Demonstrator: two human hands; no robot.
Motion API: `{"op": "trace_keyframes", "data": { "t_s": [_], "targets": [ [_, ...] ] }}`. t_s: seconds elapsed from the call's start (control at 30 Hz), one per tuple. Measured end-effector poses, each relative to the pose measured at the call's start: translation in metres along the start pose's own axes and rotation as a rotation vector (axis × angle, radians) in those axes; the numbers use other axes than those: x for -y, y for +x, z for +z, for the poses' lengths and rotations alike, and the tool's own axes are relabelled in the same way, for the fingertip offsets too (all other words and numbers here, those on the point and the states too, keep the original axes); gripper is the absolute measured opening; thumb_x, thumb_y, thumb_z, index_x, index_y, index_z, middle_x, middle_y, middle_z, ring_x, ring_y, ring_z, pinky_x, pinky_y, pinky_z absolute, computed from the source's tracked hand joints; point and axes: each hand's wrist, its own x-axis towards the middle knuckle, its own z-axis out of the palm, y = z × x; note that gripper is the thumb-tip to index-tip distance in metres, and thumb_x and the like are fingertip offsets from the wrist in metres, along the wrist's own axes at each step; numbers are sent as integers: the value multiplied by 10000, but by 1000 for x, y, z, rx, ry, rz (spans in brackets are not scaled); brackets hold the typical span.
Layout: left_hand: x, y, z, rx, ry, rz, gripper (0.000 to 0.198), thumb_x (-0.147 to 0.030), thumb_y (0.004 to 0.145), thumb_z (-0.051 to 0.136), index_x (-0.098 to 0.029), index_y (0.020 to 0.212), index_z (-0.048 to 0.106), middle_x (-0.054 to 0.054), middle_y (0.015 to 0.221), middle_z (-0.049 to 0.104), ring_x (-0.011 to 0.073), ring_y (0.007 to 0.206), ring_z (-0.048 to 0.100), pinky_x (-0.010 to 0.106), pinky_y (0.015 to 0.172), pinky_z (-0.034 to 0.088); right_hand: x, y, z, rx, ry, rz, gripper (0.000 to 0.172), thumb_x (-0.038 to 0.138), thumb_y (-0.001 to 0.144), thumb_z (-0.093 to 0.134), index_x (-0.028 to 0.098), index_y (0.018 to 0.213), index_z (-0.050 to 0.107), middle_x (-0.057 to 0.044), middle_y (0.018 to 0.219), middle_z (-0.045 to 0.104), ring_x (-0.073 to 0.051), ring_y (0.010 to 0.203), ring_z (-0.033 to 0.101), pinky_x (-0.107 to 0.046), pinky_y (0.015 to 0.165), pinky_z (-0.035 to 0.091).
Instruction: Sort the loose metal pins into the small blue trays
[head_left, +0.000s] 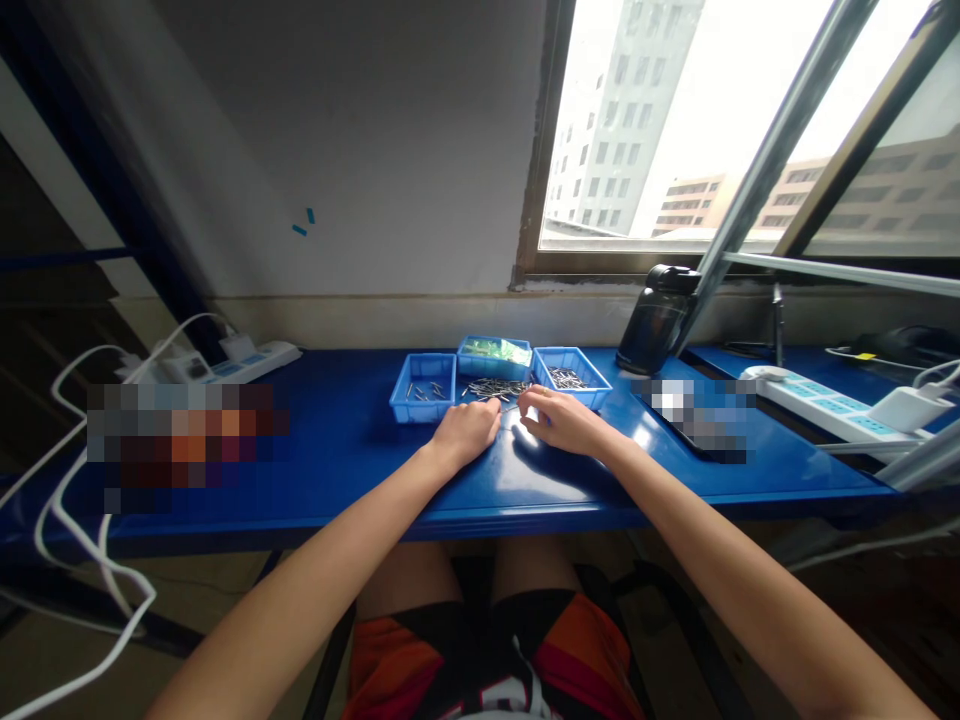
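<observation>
My left hand (466, 432) rests on the blue table with its fingers curled together at the near edge of a loose pile of thin metal pins (491, 388). Close by on the right, my right hand (561, 420) is bent in a pinch, fingertips pointing toward the left hand. Whatever the fingers hold is too small to make out. Around the pile stand a left blue bin (422, 412) with a few metal pieces, a back blue bin (469, 362) with a green plastic packet (495, 350), and a right blue bin (598, 385) with many small metal pieces.
A black bottle (651, 325) stands at the back right, near a blurred-out phone-like object (697, 435). White power strips (817, 405) with cables lie at both sides. A pixelated item (199, 430) is on the left of the blue table (337, 460). Wall and window lie behind.
</observation>
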Motion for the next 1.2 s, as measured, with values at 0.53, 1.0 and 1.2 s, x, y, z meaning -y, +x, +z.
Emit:
{"op": "trace_keyframes", "data": {
  "t_s": [0.53,1.0,1.2],
  "targets": [
    [-3,-3,-5,10,-28,-47,291,-318,900,337,-186,1111,488,102,943,651,232,893,623,320,767,466,-11,2,-3,-337,-168,321,305,321,853,424,188,1062,602,-87,1079,612,-185,791,600,-296,732,435],
    [-2,-4,-5,3,18,-20,262,-313,888,336,-177,943,553,96,877,659,244,831,633,326,713,476,1,2,8,-76,-195,216,275,268,852,422,219,1049,607,-64,1026,645,-189,827,617,-266,713,439],
    [-3,-5,-7,1,27,-19,279,-312,889,326,-170,920,565,100,864,661,246,823,636,326,704,481,-1,5,18,25,-258,266,364,288,867,391,215,1186,550,-100,1240,538,-229,983,586,-310,791,447]
  ]
}}
